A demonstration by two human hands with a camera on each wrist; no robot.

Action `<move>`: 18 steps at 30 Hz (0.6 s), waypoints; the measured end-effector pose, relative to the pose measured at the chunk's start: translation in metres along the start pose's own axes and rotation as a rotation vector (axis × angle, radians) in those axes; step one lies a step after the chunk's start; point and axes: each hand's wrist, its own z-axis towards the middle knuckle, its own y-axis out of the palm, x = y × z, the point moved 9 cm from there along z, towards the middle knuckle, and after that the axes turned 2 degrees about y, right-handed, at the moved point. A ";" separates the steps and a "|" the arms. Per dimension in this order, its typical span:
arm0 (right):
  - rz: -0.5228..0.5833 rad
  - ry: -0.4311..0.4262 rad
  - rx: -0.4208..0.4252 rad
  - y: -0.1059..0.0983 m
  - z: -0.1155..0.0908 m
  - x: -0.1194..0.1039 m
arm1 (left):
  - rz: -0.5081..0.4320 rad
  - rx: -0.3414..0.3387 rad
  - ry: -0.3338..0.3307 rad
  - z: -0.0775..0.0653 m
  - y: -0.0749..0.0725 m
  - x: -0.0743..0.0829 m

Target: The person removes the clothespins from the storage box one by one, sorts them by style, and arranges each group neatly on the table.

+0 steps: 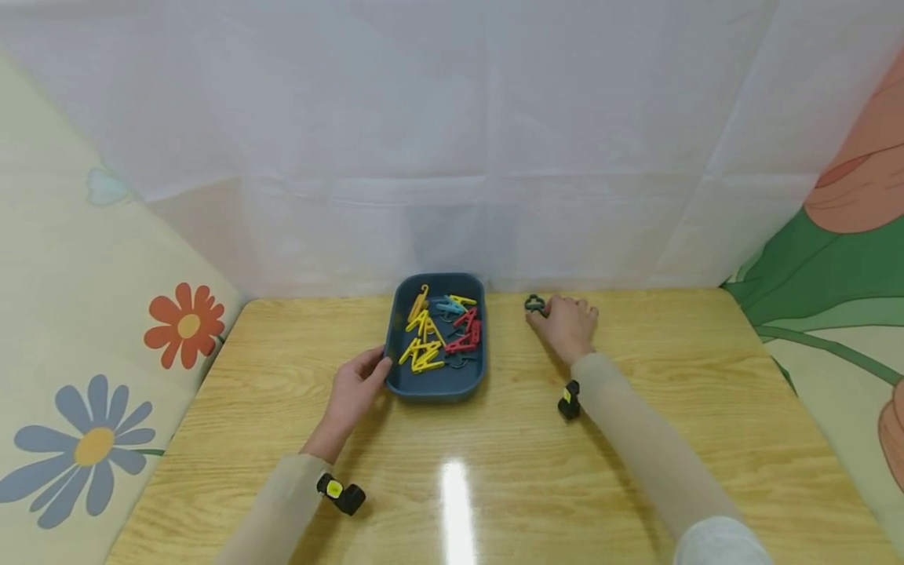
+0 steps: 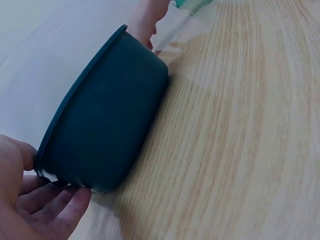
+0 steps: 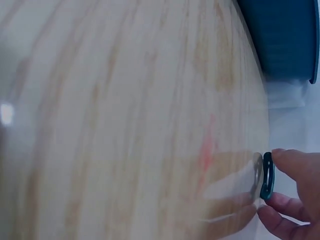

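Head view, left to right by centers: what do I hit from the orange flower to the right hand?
Orange flower → left hand → dark blue tray → small dark green object → right hand.

Deep, dark blue-green, rounded rectangular, plastic-looking basin [image 1: 438,389]: upright on wood-grain tabletop [image 1: 508,447], held at left side by left hand [image 1: 355,388]. Inside, loose and jumbled: yellow clothes pegs [image 1: 426,346] mostly along left, red clothes pegs [image 1: 463,343] at right, light-blue clothes peg [image 1: 450,307] toward far end, dark-green clothes peg [image 1: 459,359] near red ones. Small dark-green clip [image 1: 534,306]: right of basin, apart from it, by tabletop's far edge; pinched by right hand [image 1: 570,326].
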 end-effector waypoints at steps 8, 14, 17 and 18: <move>-0.009 -0.015 -0.020 0.000 0.000 0.000 | 0.007 0.005 0.003 0.001 0.000 0.000; -0.001 -0.026 -0.024 0.000 0.001 0.001 | 0.006 -0.002 0.000 0.001 0.001 -0.001; -0.010 -0.037 -0.022 0.000 0.001 0.001 | 0.004 -0.005 -0.004 0.000 0.001 -0.001; -0.012 -0.040 -0.021 0.000 0.001 0.002 | 0.003 -0.005 -0.002 0.000 0.001 -0.001</move>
